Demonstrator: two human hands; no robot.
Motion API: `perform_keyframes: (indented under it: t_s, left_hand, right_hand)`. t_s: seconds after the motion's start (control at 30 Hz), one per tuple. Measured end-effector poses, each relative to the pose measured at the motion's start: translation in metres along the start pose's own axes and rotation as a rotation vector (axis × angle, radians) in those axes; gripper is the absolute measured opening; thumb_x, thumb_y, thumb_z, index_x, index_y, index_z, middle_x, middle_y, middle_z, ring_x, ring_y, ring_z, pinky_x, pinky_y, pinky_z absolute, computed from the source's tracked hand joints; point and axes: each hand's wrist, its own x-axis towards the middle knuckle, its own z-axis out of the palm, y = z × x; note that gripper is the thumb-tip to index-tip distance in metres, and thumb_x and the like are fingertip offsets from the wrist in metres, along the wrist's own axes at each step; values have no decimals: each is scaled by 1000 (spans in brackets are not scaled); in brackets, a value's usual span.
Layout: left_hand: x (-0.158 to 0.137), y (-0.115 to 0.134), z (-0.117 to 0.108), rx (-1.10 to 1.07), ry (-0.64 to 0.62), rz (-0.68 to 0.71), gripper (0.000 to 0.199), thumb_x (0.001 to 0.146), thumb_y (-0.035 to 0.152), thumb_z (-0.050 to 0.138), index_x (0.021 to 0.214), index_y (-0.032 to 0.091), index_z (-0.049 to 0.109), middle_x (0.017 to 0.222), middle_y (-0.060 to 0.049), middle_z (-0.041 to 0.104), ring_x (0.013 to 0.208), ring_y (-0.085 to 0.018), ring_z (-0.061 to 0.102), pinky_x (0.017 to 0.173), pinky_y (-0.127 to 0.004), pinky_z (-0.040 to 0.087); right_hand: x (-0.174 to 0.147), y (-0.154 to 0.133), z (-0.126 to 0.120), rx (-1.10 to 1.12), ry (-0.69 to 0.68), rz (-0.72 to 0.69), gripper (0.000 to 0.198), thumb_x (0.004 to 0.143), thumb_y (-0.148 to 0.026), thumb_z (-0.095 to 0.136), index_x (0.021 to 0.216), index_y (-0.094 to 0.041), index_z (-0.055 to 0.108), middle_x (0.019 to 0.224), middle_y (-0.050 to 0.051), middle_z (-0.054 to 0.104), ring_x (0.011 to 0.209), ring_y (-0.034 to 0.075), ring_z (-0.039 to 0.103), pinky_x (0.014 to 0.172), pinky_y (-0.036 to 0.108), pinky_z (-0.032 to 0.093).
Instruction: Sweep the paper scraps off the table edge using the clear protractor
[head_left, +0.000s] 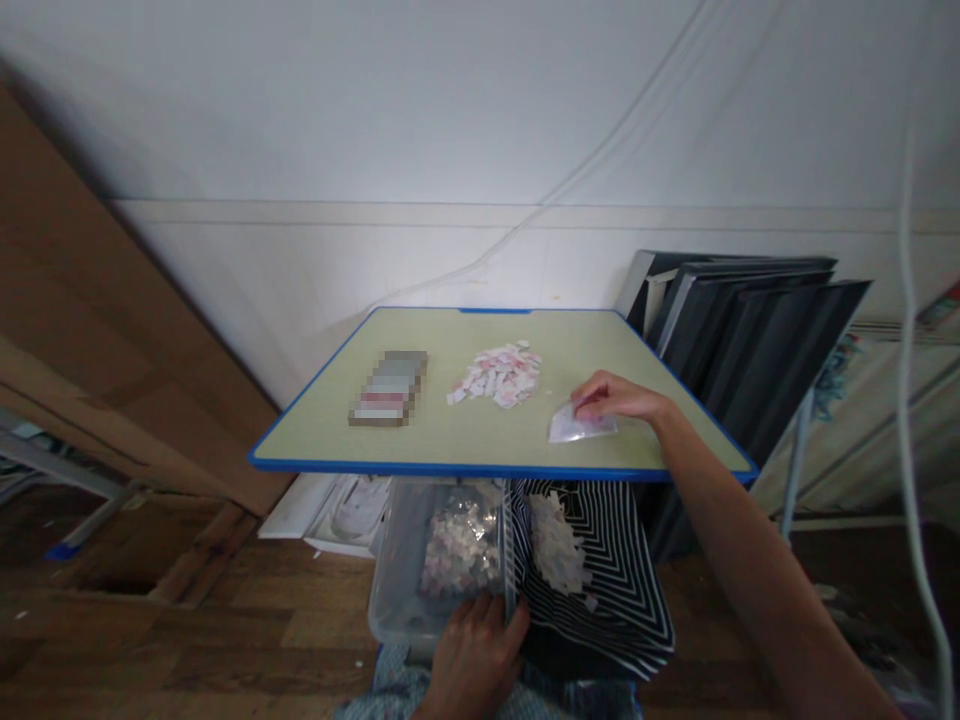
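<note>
My right hand (619, 396) is over the right side of the table, its fingers pressed together on a small clear plastic bag (581, 430) lying near the front edge. To its left, a loose pile of small white and pink paper pieces (501, 376) lies on the tabletop. Below the table, my left hand (476, 645) has its fingers curled over the near rim of a translucent plastic bin (397, 585). Inside the bin are many small filled clear packets (461, 545). Beside it, pale flat pieces (556, 545) lie on a black-and-white striped cloth (626, 560).
The yellowish table (420, 448) has a blue edge. A pixelated box-shaped object (390, 390) lies on its left. Dark flat panels (742, 340) lean at the right against the wall. Large cardboard (135, 330) stands at left, and a white cable (909, 400) hangs at right.
</note>
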Motion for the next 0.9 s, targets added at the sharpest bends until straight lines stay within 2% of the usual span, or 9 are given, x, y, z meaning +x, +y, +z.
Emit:
perform_keyframes:
  t_s: [0.13, 0.23, 0.3, 0.43, 0.5, 0.57, 0.77, 0.83, 0.9]
  left_hand:
    - [-1, 0, -1, -5, -15, -5, 45, 82, 20, 56, 127, 23, 48, 107, -11, 64, 98, -25, 59, 82, -39, 50]
    - [0, 0, -2, -3, -21, 4, 47, 82, 21, 57, 127, 23, 47, 110, -12, 64, 100, -25, 59, 84, -39, 50]
    - [1, 0, -3, 4, -14, 1, 46, 82, 22, 56, 128, 23, 47, 109, -12, 64, 101, -25, 59, 83, -39, 50]
    - [1, 0, -5, 9, -12, -5, 41, 84, 23, 55, 125, 23, 50, 105, -11, 65, 97, -25, 60, 81, -39, 51]
    - [1, 1, -6, 8, -13, -2, 41, 83, 24, 56, 124, 22, 51, 105, -11, 65, 96, -25, 61, 81, -38, 51]
    - [0, 1, -7, 9, -10, -4, 42, 83, 24, 57, 124, 22, 51, 105, -11, 65, 97, -25, 61, 81, -38, 52]
    - [1, 2, -8, 10, -24, 6, 41, 84, 25, 56, 124, 21, 52, 104, -12, 66, 97, -26, 61, 80, -40, 52]
    - [1, 2, -7, 13, -27, 4, 41, 84, 25, 56, 124, 21, 51, 105, -12, 66, 97, -26, 61, 81, -40, 52]
    - [1, 2, -7, 11, -29, 5, 42, 83, 25, 57, 125, 22, 51, 106, -12, 65, 97, -26, 61, 81, -40, 52]
  right_hand:
    - [12, 16, -10, 15, 421, 18, 36, 70, -47, 62, 56, -13, 64, 44, 1, 53, 44, 10, 44, 43, 24, 33]
    - [16, 23, -13, -4, 549, 65, 33, 68, -41, 62, 48, -14, 59, 37, -1, 47, 39, 9, 39, 40, 24, 29]
    - [16, 21, -10, -12, 522, 89, 31, 63, -37, 65, 44, -15, 56, 36, -1, 46, 37, 9, 40, 40, 24, 29]
    - [13, 5, 6, 2, 300, 114, 27, 57, -36, 70, 46, -13, 60, 43, 2, 56, 41, 12, 51, 43, 24, 38]
    - [13, -1, 11, 12, 231, 113, 27, 55, -37, 71, 49, -12, 62, 46, 4, 59, 44, 13, 54, 45, 25, 41]
    - [14, -1, 11, 19, 253, 100, 28, 56, -39, 69, 50, -13, 61, 45, 3, 58, 44, 12, 53, 46, 24, 41]
    - [21, 17, -1, -2, 520, 71, 24, 63, -35, 60, 51, -15, 56, 41, -3, 48, 39, 8, 41, 41, 23, 29]
    - [22, 19, 0, -9, 518, 70, 23, 63, -34, 61, 51, -15, 55, 41, -3, 48, 39, 8, 41, 41, 23, 29]
    - [22, 18, 3, -4, 456, 67, 24, 61, -34, 63, 49, -15, 56, 42, -2, 50, 39, 9, 44, 41, 23, 32]
